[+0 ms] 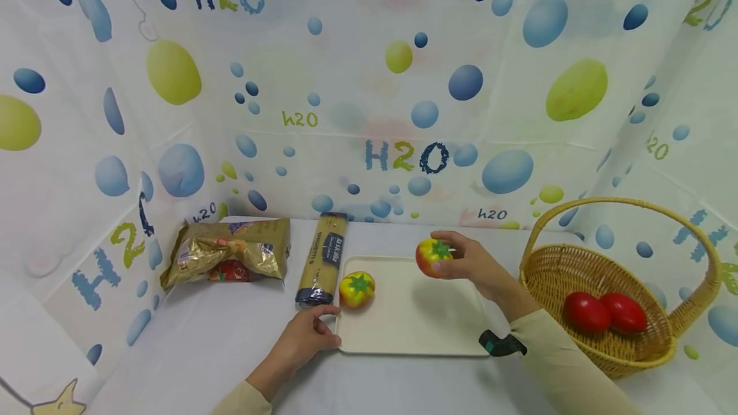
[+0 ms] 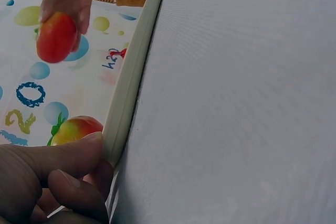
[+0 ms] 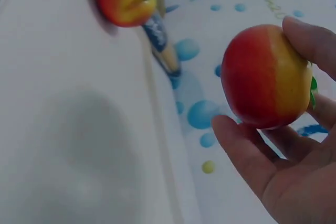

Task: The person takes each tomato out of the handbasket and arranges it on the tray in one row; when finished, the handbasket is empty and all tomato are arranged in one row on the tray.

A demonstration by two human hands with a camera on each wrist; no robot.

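My right hand [image 1: 469, 261] holds a red-and-yellow tomato [image 1: 431, 257] with a green star-shaped top, up above the right part of a cream tray [image 1: 398, 332]. In the right wrist view, thumb and fingers are curled about this tomato [image 3: 265, 77]. A second tomato [image 1: 356, 290], yellower from above, sits at the tray's left side. At the tray's left edge, my left hand [image 1: 302, 338] pinches the rim. The left wrist view shows the thumb [image 2: 73, 156] against the tray rim [image 2: 131, 77], close to the second tomato [image 2: 79, 129].
To the right stands a wicker basket [image 1: 542, 268] with a tall handle and two red, rounded items [image 1: 587, 312] inside. A spaghetti pack [image 1: 324, 258] lies along the tray's left side. Further left is a gold foil bag [image 1: 230, 245]. A patterned sheet [image 1: 357, 82] hangs behind.
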